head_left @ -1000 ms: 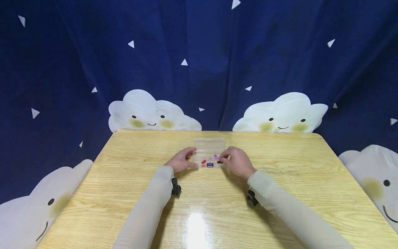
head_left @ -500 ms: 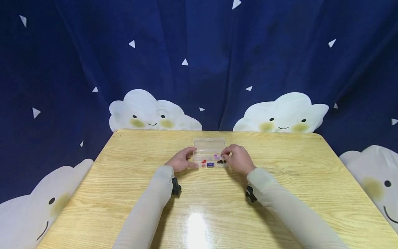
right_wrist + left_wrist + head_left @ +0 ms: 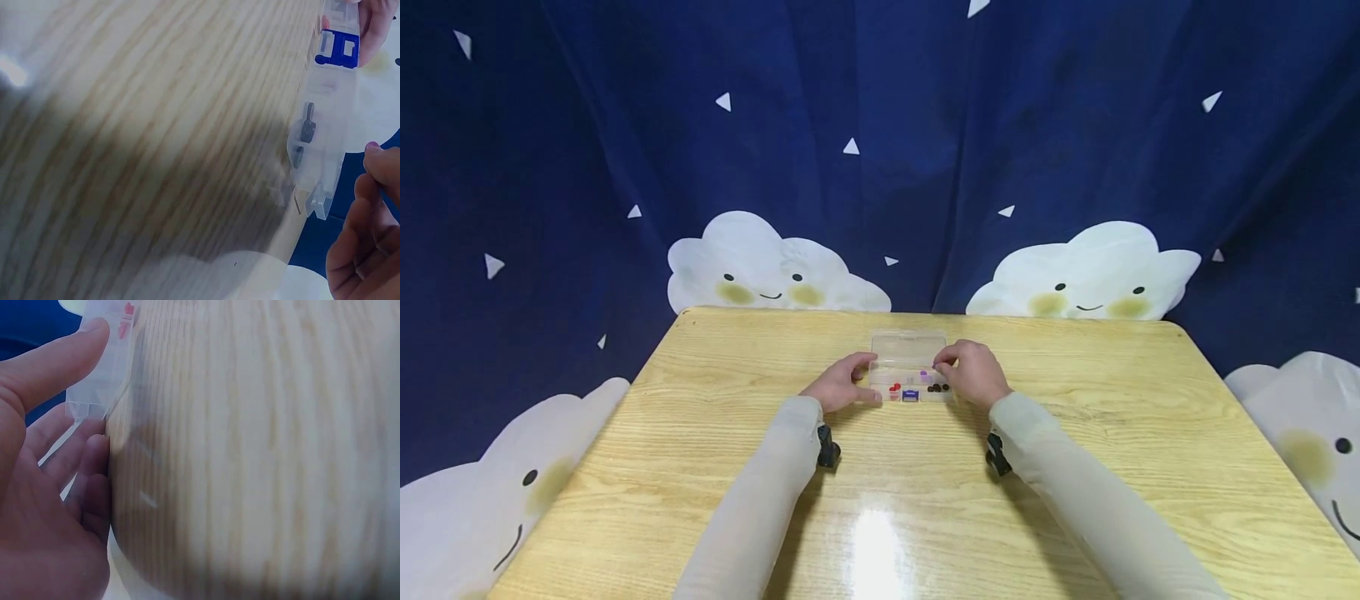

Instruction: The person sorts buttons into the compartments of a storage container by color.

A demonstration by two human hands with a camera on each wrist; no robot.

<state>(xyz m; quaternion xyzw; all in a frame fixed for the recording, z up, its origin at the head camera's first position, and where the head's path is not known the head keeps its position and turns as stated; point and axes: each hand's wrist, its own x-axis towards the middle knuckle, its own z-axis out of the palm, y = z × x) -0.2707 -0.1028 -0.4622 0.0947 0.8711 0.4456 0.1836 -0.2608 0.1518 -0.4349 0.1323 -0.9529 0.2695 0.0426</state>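
Observation:
A clear plastic compartment box (image 3: 880,377) stands on the table with its transparent lid (image 3: 908,347) raised at the back. Red pieces (image 3: 895,387) lie front left, dark pieces (image 3: 934,388) front right, and purple pieces (image 3: 924,377) in the back row. At the front middle is a blue clasp (image 3: 338,49). My left hand (image 3: 841,384) holds the box's left end, thumb along the front wall, fingers round the back. Thumb and forefinger of my right hand (image 3: 974,375) pinch a small purple piece (image 3: 373,146), mostly hidden by the fingertips, over the box's right side.
The wooden table (image 3: 880,467) extends around the box on all sides. Behind it hangs a dark blue curtain (image 3: 895,150) with white clouds (image 3: 775,267). Each wrist wears a black camera mount (image 3: 828,450).
My right hand has drawn back from over the front-right dark pieces toward the rear right of the box, uncovering them. The left hand stays at the left end.

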